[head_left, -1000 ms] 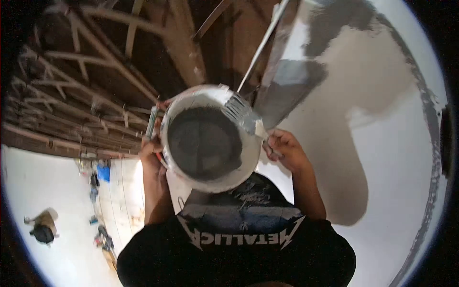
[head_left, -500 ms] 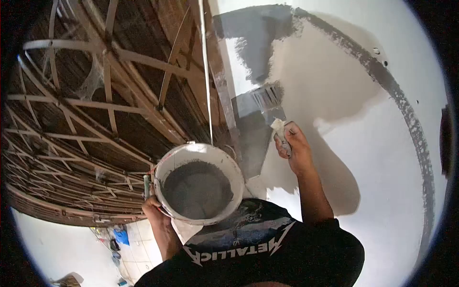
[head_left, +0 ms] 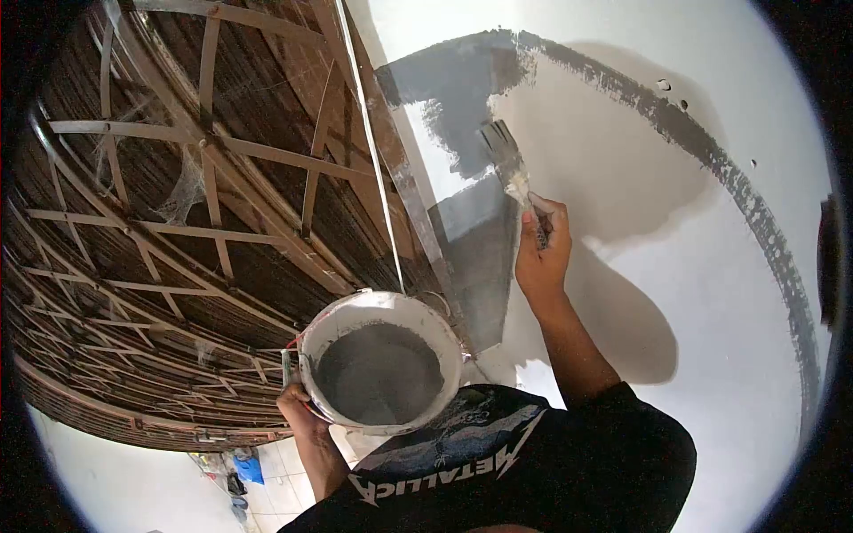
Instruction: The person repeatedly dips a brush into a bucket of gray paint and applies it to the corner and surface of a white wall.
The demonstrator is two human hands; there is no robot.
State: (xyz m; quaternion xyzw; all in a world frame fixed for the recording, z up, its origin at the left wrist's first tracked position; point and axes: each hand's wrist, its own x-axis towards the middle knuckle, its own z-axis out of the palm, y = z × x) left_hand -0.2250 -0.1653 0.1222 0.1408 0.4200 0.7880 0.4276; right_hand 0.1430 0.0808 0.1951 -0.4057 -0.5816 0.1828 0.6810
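My right hand [head_left: 544,253] is closed round the handle of a wide, flat paintbrush [head_left: 508,166], its bristles pointing up and coated in grey. The bristle tips are right at the edge of a grey painted patch [head_left: 453,93] on the white wall. At the lower left, my left hand [head_left: 304,416] grips the side of a round white bucket [head_left: 450,342] close to my chest. Thick grey paint [head_left: 378,373] fills its lower part. A pale, stick-like piece [head_left: 287,366] stands beside the rim above my left hand.
Metal lattice shutters [head_left: 213,142] with cobwebs run along the left. A white cable [head_left: 369,133] hangs beside the wall's corner edge. A curved grey painted band [head_left: 702,142] crosses the white wall [head_left: 729,293]. Behind me, a blue bag [head_left: 249,468] lies on floor tiles.
The brush has moved up from the lower grey area to the edge of the upper patch, now held more upright. My left hand still holds the bucket. The view has shifted slightly.
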